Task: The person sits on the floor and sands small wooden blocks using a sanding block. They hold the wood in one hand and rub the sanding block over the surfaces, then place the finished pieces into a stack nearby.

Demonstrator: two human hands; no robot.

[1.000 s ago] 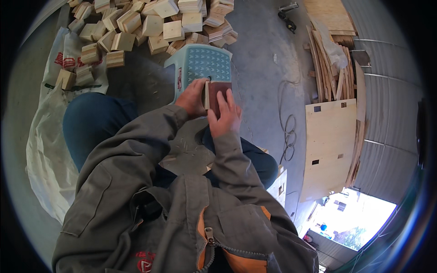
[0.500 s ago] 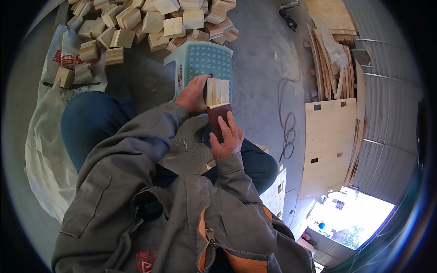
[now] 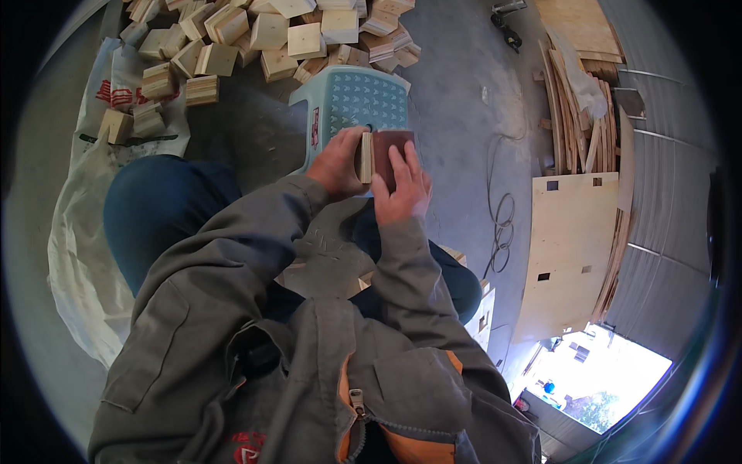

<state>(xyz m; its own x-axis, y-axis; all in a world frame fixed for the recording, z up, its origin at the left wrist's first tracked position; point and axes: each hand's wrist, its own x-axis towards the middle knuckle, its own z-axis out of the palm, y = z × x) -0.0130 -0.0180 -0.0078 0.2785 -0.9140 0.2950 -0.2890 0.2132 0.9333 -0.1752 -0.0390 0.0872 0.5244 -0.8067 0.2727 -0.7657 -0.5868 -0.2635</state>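
My left hand [image 3: 340,164] is closed around a square plywood block [image 3: 366,158], gripping it from the left with its layered edge showing. A reddish-brown piece of sandpaper [image 3: 393,147] lies upright against the block's right face. Across that sandpaper stretch the fingers of my right hand [image 3: 406,189], holding it to the wood, thumb near the block's lower end. Both hands are over the front edge of a pale blue-green plastic stool [image 3: 363,97]. The back of the sandpaper is hidden.
Beyond the stool lies a heap of wooden blocks [image 3: 308,40]. A white plastic sack [image 3: 85,224] with several blocks on it spreads at the left. At the right are a thin cable [image 3: 501,220], a leaning plywood sheet [image 3: 568,255] and stacked boards [image 3: 572,116].
The block has turned in my left hand, now showing a narrow edge. My right hand and the sandpaper have moved up and right, from its near end to its right face.
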